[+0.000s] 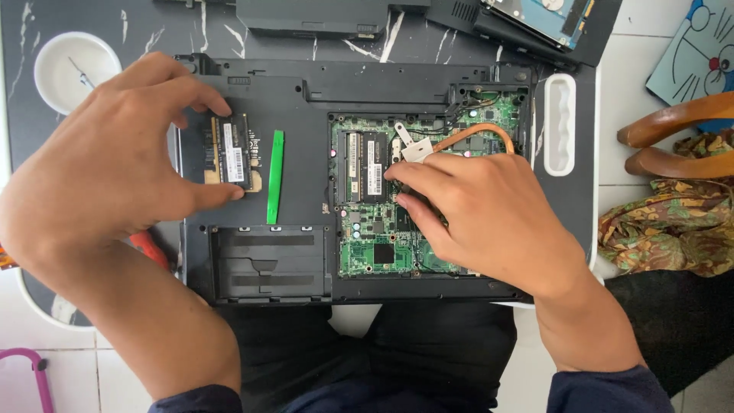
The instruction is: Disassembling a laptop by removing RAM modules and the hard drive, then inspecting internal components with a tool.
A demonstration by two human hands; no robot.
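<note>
- On the dark marbled bench [138, 23] lies a laptop [260, 84], belly up with its bottom cover off, so the green board [375, 229] shows through the open bay on its right half.
- Left hand [99, 168]: thumb and forefinger pinch a loose memory stick [229, 149] by its short ends, likely to keep skin off the gold contacts; it is held just over the laptop's left half.
- Right hand [482, 210]: fingers curled down into the bay, tips at the right edge of a seated memory stick [373, 167], apparently at its side clip; it grips nothing that I can see.
- A copper pipe [478, 131] arcs just above that hand.
- A green pry tool [275, 176] rests on the laptop between the hands, within easy reach.
- A white bowl [76, 65] stands at the bench's far left, possibly for small parts.
</note>
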